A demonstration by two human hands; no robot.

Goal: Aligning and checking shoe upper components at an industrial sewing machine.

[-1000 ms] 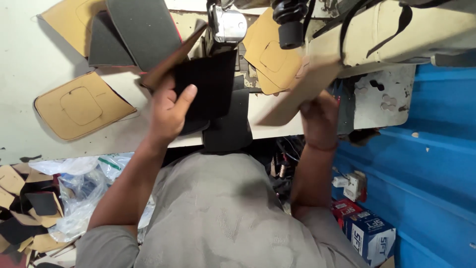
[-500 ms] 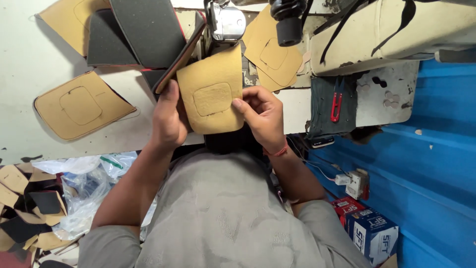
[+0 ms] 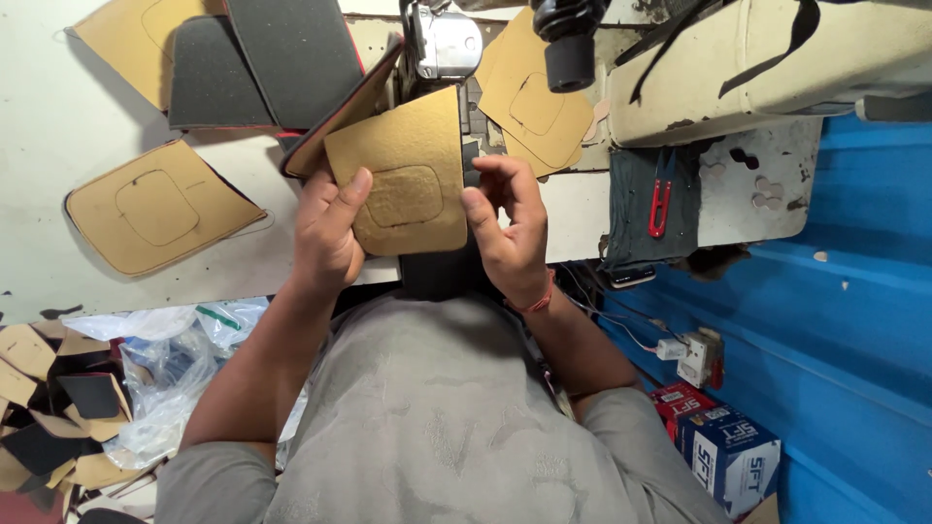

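blue-and-white carton (image 3: 730,456) at lower right, red box (image 3: 680,400) just behind it

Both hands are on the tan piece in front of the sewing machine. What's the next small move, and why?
Probably slide the tan piece forward under the machine's metal head. The left hand and right hand pinch its side edges, and its top edge sits just short of the head, the stitched square facing up.

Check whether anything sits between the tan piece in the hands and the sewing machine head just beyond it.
Nothing visible does. The tan piece is held by the left hand and right hand, its far edge right beside the metal sewing machine head. A dark red-edged strip lies to the left, behind the piece, not across the gap.
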